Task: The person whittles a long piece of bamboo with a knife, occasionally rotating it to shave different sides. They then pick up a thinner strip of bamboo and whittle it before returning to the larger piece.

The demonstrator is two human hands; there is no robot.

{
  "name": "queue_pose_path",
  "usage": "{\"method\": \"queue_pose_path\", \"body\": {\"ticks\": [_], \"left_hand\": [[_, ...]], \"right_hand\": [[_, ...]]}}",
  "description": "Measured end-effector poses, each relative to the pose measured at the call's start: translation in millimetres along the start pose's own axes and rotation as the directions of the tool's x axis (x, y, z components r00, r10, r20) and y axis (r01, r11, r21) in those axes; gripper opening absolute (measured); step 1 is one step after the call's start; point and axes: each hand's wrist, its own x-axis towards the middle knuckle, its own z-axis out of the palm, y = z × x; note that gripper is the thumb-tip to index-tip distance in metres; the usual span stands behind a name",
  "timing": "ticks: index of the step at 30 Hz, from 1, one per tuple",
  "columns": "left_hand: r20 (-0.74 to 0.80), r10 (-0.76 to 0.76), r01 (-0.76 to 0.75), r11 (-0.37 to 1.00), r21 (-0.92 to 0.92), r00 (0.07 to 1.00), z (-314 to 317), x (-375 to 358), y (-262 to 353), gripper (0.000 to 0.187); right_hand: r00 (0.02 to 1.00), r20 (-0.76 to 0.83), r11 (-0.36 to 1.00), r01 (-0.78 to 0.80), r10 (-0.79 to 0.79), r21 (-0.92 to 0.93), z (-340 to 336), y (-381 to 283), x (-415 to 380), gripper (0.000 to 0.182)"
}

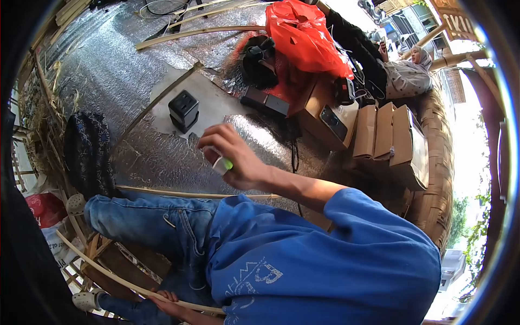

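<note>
My right hand (pixel 233 157) is raised over the foil-covered floor. Its curled fingers hold a small white and bright green object (pixel 222 164), too small to identify. My left hand (pixel 167 305) is at the bottom, its fingers closed round a long, thin bamboo strip (pixel 108 272) that runs diagonally past my legs. Just beyond my right hand, a black box-shaped device (pixel 184 110) stands on a pale patch of the floor. Another strip (pixel 162 191) lies beside my jeans.
Cardboard boxes (pixel 398 138), a phone (pixel 333 122), a red plastic bag (pixel 306 40) and a long dark case (pixel 265 103) are at the upper right. A person (pixel 409 76) sits beyond them. Bamboo pieces (pixel 203 33) lie near the top; dark patterned cloth (pixel 89 154) is left.
</note>
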Motion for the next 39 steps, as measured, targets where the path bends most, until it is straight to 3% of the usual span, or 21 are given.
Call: {"method": "queue_pose_path", "body": {"ticks": [3, 5, 7, 9, 10, 11, 12, 14, 16, 17, 18, 19, 21, 22, 24, 26, 30, 32, 33, 37, 39], "left_hand": [[-0.004, 0.048, -0.048, 0.997, 0.067, 0.999, 12.9, -26.3, 13.0, 0.035], [0.002, 0.072, -0.072, 0.993, 0.098, 0.997, 15.3, -32.3, 18.0, 0.033], [-0.128, -0.008, 0.023, 0.994, 0.111, 0.992, 14.6, -31.6, 18.6, 0.031], [-0.176, 0.019, 0.003, 0.992, 0.124, 0.984, 11.5, -28.4, 8.3, 0.030], [-0.213, 0.048, -0.019, 0.991, 0.134, 0.976, 9.2, -24.9, 2.1, 0.030], [-0.215, -0.034, 0.039, 0.999, 0.017, 0.976, 4.7, -21.2, -2.1, 0.028], [-0.247, -0.023, 0.025, 1.000, 0.006, 0.969, 1.2, -20.5, -7.7, 0.028], [-0.062, -0.063, 0.059, 0.996, -0.066, 0.996, -10.4, -23.8, -19.2, 0.028], [-0.095, -0.084, 0.071, 0.988, -0.134, 0.992, 11.9, -33.5, -26.0, 0.027], [-0.132, -0.123, 0.110, 0.988, -0.107, 0.984, 29.4, -41.3, -17.8, 0.021], [-0.137, -0.132, 0.105, 0.977, -0.188, 0.982, 36.2, -39.5, -27.9, 0.019], [-0.137, -0.152, 0.126, 0.976, -0.179, 0.979, 43.1, -41.1, -21.1, 0.019], [-0.117, -0.148, 0.126, 0.977, -0.175, 0.982, 43.5, -35.5, -25.4, 0.021], [-0.102, -0.139, 0.120, 0.977, -0.178, 0.985, 43.0, -35.6, -24.9, 0.022], [-0.155, 0.054, -0.054, 0.999, 0.005, 0.986, 42.8, -32.3, -40.9, 0.026], [-0.151, 0.104, -0.104, 0.995, 0.009, 0.983, 47.4, -32.6, -38.4, 0.028], [-0.154, -0.015, 0.028, 0.996, 0.081, 0.988, 38.7, -32.8, -31.4, 0.029], [-0.219, 0.133, -0.067, 0.956, 0.285, 0.967, 39.4, -27.8, -39.5, 0.031], [-0.218, 0.128, -0.062, 0.956, 0.287, 0.968, 40.2, -28.0, -38.1, 0.031], [-0.239, 0.145, -0.036, 0.911, 0.411, 0.960, 44.8, -24.4, -38.6, 0.030], [-0.246, 0.172, -0.048, 0.897, 0.440, 0.954, 47.5, -25.9, -40.9, 0.030]], "right_hand": [[0.957, 0.205, 0.936, 0.132, -0.206, 0.326, 50.6, -31.6, 23.1, 0.015], [0.933, 0.281, 0.908, 0.096, -0.225, 0.407, 83.7, -55.6, 35.9, 0.012], [0.878, 0.346, 0.875, 0.147, -0.330, 0.461, 122.5, -77.7, 40.8, 0.020], [0.754, 0.557, 0.885, 0.072, -0.350, 0.459, 155.0, -108.0, 47.5, 0.023], [0.749, 0.557, 0.879, 0.073, -0.360, 0.471, 172.1, -117.4, 44.3, 0.023], [0.673, 0.608, 0.883, 0.149, -0.420, 0.445, 188.6, -126.9, 40.6, 0.021], [0.582, 0.653, 0.869, 0.235, -0.485, 0.435, 201.7, -136.0, 37.9, 0.021], [0.450, 0.745, 0.870, 0.209, -0.491, 0.447, 235.7, -141.7, 26.1, 0.020], [0.366, 0.829, 0.905, 0.199, -0.424, 0.375, 279.4, -136.9, 8.4, 0.015], [0.255, 0.881, 0.903, 0.276, -0.398, 0.328, 290.2, -132.9, 10.1, 0.015], [0.112, 0.910, 0.898, 0.250, -0.399, 0.363, 302.1, -134.3, 20.9, 0.020], [0.159, 0.906, 0.891, 0.309, -0.393, 0.333, 324.1, -127.5, 5.1, 0.024], [0.006, 0.922, 0.801, 0.499, -0.387, 0.332, 338.7, -116.1, 1.1, 0.028], [0.007, 0.908, 0.818, 0.436, -0.419, 0.374, 338.1, -112.8, -5.3, 0.024], [-0.017, 0.855, 0.791, 0.370, -0.518, 0.486, 338.0, -104.9, -18.3, 0.023], [-0.039, 0.851, 0.789, 0.357, -0.523, 0.501, 337.7, -104.3, -18.5, 0.023], [-0.029, 0.868, 0.787, 0.408, -0.496, 0.463, 332.7, -114.9, -16.0, 0.024], [-0.001, 0.863, 0.789, 0.403, -0.505, 0.463, 321.5, -123.1, -14.1, 0.024], [0.035, 0.856, 0.789, 0.407, -0.516, 0.460, 317.5, -126.1, -14.3, 0.025], [0.031, 0.855, 0.781, 0.425, -0.517, 0.457, 320.7, -118.6, -20.4, 0.026], [0.134, 0.849, 0.819, 0.377, -0.511, 0.434, 323.4, -116.7, -22.2, 0.025]]}}
